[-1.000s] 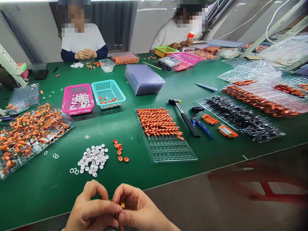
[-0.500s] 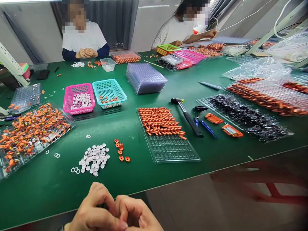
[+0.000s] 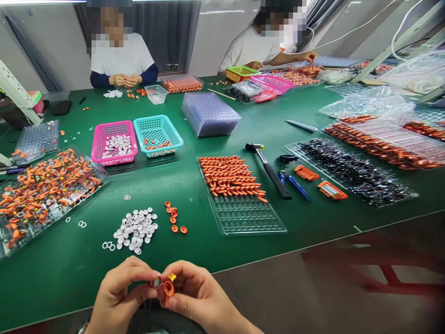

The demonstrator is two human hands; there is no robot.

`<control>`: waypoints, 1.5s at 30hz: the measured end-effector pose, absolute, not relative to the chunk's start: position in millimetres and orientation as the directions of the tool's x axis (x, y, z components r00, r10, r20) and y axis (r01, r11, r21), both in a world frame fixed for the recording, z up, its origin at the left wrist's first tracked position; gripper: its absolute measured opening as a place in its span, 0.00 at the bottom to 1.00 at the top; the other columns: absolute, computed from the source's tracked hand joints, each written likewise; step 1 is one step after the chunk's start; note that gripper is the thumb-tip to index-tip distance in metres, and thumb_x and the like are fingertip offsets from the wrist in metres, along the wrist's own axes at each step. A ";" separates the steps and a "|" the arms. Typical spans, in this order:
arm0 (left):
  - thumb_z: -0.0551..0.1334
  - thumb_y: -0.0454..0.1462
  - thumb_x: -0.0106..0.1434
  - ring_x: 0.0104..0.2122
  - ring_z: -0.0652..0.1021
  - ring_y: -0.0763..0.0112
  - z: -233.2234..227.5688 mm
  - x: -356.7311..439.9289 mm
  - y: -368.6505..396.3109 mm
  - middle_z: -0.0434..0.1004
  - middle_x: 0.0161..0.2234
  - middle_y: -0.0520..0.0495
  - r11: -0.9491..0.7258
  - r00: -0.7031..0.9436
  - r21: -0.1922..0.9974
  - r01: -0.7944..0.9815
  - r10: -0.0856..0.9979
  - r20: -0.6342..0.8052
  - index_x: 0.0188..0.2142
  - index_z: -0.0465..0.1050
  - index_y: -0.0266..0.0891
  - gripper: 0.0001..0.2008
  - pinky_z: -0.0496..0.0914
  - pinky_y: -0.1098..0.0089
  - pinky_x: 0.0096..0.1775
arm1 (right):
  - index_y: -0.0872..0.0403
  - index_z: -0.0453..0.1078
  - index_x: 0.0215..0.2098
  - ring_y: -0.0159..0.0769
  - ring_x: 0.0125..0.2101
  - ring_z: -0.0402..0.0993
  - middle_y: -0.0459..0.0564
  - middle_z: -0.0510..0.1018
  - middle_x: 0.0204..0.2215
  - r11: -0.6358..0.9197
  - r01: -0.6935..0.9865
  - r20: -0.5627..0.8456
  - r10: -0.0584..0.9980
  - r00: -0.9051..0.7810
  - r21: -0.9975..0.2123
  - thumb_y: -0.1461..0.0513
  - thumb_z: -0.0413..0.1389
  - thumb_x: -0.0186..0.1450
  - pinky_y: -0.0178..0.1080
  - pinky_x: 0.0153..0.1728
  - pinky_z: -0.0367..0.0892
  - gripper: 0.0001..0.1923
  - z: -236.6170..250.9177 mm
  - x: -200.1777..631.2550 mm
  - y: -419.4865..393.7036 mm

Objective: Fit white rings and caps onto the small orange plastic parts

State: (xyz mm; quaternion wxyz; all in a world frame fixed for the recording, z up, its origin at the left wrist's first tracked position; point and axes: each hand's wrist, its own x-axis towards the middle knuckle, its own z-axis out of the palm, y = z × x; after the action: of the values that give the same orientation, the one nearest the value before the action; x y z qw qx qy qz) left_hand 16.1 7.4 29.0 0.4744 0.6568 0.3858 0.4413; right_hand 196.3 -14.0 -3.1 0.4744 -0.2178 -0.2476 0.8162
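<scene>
In the head view we are pinching a small orange part [image 3: 168,287] between our left hand [image 3: 116,297] and right hand [image 3: 200,299], both closed on it at the near edge of the green table [image 3: 194,241]. We are judging this a fitting step; next calls for a white cap [image 3: 135,229] from the pile ahead.

Two baskets [image 3: 114,143] [image 3: 157,135] are sitting mid-tabletop, three more [image 3: 239,73] at the far end. One hammer [image 3: 269,170] is lying beside six loose orange rings [image 3: 174,218].
</scene>
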 end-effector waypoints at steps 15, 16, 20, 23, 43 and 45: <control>0.64 0.32 0.64 0.29 0.78 0.72 36.7 23.3 5.5 0.74 0.31 0.50 -0.421 0.408 0.839 0.345 0.872 0.270 0.46 0.78 0.48 0.13 0.74 0.78 0.31 | 0.50 0.77 0.39 0.33 0.32 0.76 0.47 0.80 0.31 0.000 -0.263 0.027 0.995 -0.099 -0.965 0.63 0.64 0.62 0.33 0.36 0.72 0.06 -17.7 185.8 -22.8; 0.62 0.31 0.65 0.29 0.78 0.72 36.6 23.1 6.2 0.73 0.31 0.50 -0.436 0.438 0.828 0.352 0.859 0.266 0.48 0.78 0.48 0.14 0.74 0.77 0.31 | 0.51 0.77 0.39 0.34 0.32 0.76 0.47 0.80 0.31 0.013 -0.237 0.038 0.994 -0.103 -0.971 0.63 0.63 0.62 0.34 0.36 0.71 0.06 -17.9 185.9 -22.9; 0.57 0.30 0.67 0.29 0.77 0.72 36.6 21.9 9.2 0.71 0.31 0.49 -0.478 0.500 0.785 0.394 0.828 0.254 0.47 0.78 0.47 0.15 0.73 0.77 0.30 | 0.52 0.76 0.37 0.34 0.32 0.76 0.47 0.80 0.32 -0.027 -0.243 0.005 0.991 -0.131 -0.970 0.62 0.64 0.62 0.33 0.36 0.70 0.04 -17.7 186.7 -22.1; 0.59 0.29 0.66 0.28 0.76 0.72 38.7 22.3 11.1 0.71 0.31 0.49 -0.486 0.513 0.768 0.417 0.824 0.242 0.42 0.78 0.44 0.11 0.73 0.77 0.29 | 0.52 0.76 0.37 0.32 0.33 0.75 0.46 0.80 0.33 -0.158 -0.348 -0.096 0.977 -0.190 -0.924 0.61 0.67 0.59 0.32 0.37 0.69 0.09 -15.8 186.6 -20.0; 0.66 0.30 0.60 0.29 0.81 0.70 36.4 21.4 -4.8 0.82 0.29 0.51 -0.246 0.303 0.942 0.228 0.937 0.172 0.34 0.79 0.44 0.07 0.75 0.77 0.33 | 0.49 0.75 0.35 0.25 0.30 0.67 0.42 0.72 0.30 -0.054 -0.665 0.061 0.987 -0.149 -0.745 0.64 0.68 0.59 0.28 0.33 0.63 0.08 -14.2 177.1 -15.3; 0.67 0.33 0.61 0.30 0.81 0.68 37.1 22.6 -6.8 0.82 0.29 0.50 -0.160 0.290 0.965 0.205 0.952 0.097 0.32 0.80 0.43 0.04 0.75 0.76 0.33 | 0.49 0.74 0.34 0.27 0.30 0.68 0.43 0.72 0.30 -0.004 -0.614 0.073 0.992 -0.099 -0.789 0.64 0.67 0.60 0.29 0.32 0.64 0.07 -15.7 177.7 -16.2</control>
State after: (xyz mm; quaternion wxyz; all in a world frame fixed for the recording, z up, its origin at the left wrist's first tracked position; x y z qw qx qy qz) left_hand 22.6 -6.8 37.1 0.4710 0.6504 0.4449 0.3965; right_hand 177.7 -16.2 -15.7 0.6139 -0.2712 -0.3484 0.6544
